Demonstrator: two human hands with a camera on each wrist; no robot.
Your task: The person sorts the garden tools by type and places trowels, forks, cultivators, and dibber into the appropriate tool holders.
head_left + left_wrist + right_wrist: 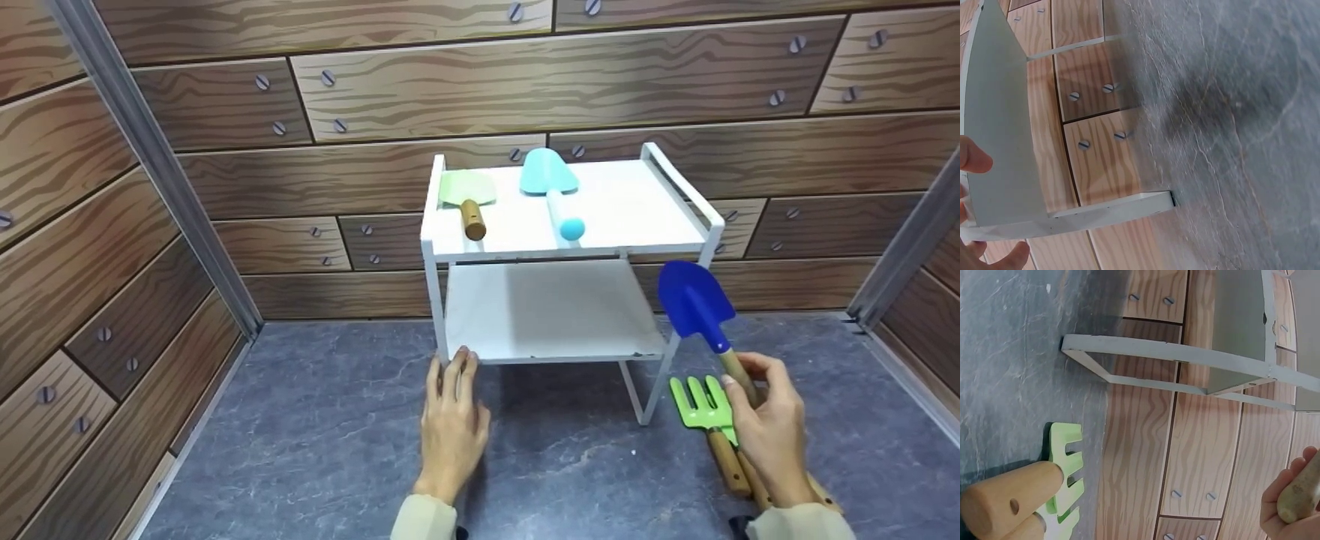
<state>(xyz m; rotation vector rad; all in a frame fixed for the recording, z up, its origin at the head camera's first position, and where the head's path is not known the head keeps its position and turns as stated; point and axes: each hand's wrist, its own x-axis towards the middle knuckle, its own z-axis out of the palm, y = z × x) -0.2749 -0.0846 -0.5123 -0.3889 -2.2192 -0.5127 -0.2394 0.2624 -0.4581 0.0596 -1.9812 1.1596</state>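
In the head view my right hand (pixel 776 435) grips the wooden handle of a blue garden trowel (pixel 694 300), its blade pointing up and away. The handle's rounded end (pixel 1297 500) pokes out of the fingers in the right wrist view. With fingers extended, my left hand (pixel 452 439) is at the left front leg of a white two-tier shelf (pixel 555 356), by the lower board's corner. The left wrist view shows fingertips on both sides of that leg (pixel 1112 212). On the top board lie a pale green scraper-like tool (pixel 466 187) and a light blue trowel (pixel 548 174).
A green hand fork (pixel 705 409) with a wooden handle lies on the grey marbled floor (pixel 322 435) below my right hand, overlapping another wooden-handled tool partly hidden under it. Wood-patterned walls (pixel 525 82) enclose the floor at the back and sides.
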